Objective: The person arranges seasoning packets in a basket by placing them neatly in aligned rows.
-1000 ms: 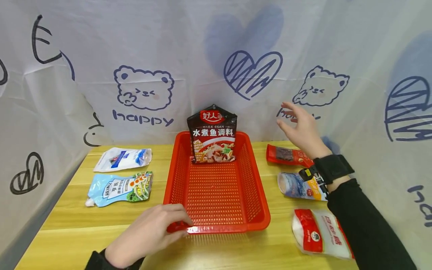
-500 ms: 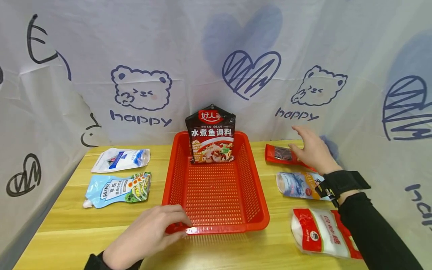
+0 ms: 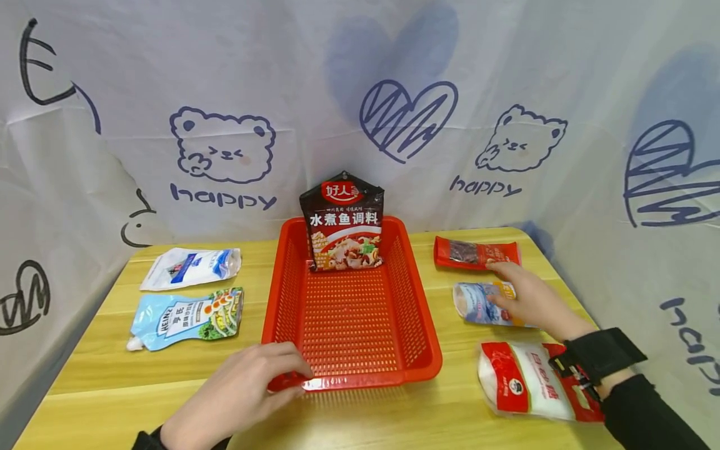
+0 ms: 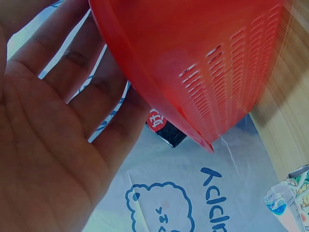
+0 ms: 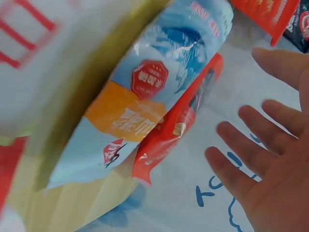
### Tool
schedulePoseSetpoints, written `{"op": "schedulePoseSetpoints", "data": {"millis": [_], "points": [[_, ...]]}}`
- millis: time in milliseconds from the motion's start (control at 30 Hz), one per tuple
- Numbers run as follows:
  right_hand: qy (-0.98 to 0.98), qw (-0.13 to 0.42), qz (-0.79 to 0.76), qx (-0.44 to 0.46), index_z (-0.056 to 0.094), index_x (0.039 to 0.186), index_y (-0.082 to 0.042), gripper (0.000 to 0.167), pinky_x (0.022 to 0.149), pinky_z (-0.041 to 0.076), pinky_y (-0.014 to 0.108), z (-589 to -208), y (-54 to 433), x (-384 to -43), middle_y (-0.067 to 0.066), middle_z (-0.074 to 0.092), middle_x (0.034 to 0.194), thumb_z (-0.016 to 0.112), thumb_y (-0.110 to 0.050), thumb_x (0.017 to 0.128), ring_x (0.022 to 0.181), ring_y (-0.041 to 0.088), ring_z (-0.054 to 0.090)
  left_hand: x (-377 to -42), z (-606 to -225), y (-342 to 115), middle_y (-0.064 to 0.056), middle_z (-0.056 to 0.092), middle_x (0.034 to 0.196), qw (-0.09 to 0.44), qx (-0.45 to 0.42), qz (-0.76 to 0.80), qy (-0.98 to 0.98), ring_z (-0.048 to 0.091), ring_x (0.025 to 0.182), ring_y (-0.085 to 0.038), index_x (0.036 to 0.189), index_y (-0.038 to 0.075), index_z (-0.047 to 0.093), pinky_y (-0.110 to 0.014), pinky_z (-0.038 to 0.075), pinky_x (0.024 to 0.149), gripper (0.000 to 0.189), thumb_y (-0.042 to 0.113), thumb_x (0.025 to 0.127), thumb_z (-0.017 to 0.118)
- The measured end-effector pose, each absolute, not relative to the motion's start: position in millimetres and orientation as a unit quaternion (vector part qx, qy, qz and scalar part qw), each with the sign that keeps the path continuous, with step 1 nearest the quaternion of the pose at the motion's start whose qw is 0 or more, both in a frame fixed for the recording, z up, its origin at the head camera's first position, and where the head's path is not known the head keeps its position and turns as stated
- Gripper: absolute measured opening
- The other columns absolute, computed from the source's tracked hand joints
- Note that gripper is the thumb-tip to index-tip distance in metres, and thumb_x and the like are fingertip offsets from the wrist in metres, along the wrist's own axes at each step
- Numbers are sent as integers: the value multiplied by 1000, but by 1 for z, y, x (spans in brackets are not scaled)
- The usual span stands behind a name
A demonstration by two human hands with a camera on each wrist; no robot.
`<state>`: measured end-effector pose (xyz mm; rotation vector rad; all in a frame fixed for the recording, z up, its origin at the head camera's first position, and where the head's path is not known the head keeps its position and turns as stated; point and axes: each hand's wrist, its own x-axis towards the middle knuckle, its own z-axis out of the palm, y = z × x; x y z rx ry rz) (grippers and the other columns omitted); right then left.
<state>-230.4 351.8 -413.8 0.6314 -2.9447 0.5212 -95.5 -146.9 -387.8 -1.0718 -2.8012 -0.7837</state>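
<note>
Blue packet (image 3: 477, 304) lies under spread right hand (image 3: 529, 300); left hand (image 3: 247, 381) grips red basket (image 3: 365, 380).

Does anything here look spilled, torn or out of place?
No spill or tear shows. Only the black pouch stands out mildly: it is upright at the far end of the red basket, sticking up above the rim, while the five other packets lie flat on the table.

1 basket (image 3: 394, 379); 6 pkts (image 3: 174, 320): 1 Heinz pouch (image 3: 188, 317), 1 sugar bag (image 3: 534, 380), 1 fish-seasoning pkt (image 3: 344, 222), 1 wht/blue pkt (image 3: 193, 269), 1 red pkt (image 3: 475, 253), 1 blue/orange pkt (image 3: 478, 303); 2 hands (image 3: 242, 387) (image 3: 537, 303)
</note>
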Motion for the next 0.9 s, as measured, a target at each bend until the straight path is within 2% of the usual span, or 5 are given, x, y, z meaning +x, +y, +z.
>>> {"op": "schedulePoseSetpoints", "data": {"millis": [67, 367, 600, 767, 900], "points": [[-961, 37, 169, 218, 53, 144, 4, 64, 100, 49, 64, -415, 353, -220, 27, 58, 139, 82, -17, 90, 122, 47, 60, -95, -388, -147, 21, 66, 101, 25, -347, -253, -903, 62, 88, 0, 103, 28, 76, -29, 56, 74, 20, 16, 89, 83], [-958, -30, 176, 223, 61, 140, -5, 62, 99, 52, 62, -412, 350, -180, 22, 61, 140, 84, -32, 89, 125, 45, 59, -95, -387, -147, 21, 66, 101, 30, -344, -244, -906, 62, 87, 0, 103, 28, 76, -29, 56, 74, 20, 17, 89, 83], [-951, -146, 198, 185, 55, 147, -7, 86, 102, 48, 65, -414, 359, -162, 23, 53, 148, 87, -50, 80, 130, 46, 53, -95, -387, -147, 21, 65, 100, 26, -341, -247, -907, 62, 87, 0, 103, 28, 76, -28, 56, 73, 19, 17, 89, 83], [-933, -234, 231, 145, 47, 153, -6, 101, 103, 42, 72, -420, 369, -157, 25, 49, 151, 93, -45, 72, 132, 48, 47, -95, -388, -146, 21, 65, 100, 24, -340, -247, -907, 62, 87, 0, 103, 28, 76, -28, 55, 73, 19, 17, 89, 83], [-926, -255, 232, 156, 47, 152, -2, 103, 104, 41, 73, -425, 374, -158, 25, 50, 150, 96, -40, 69, 131, 48, 46, -95, -387, -147, 21, 65, 101, 19, -338, -245, -909, 61, 87, 0, 103, 28, 76, -29, 56, 74, 19, 17, 89, 83]]}}
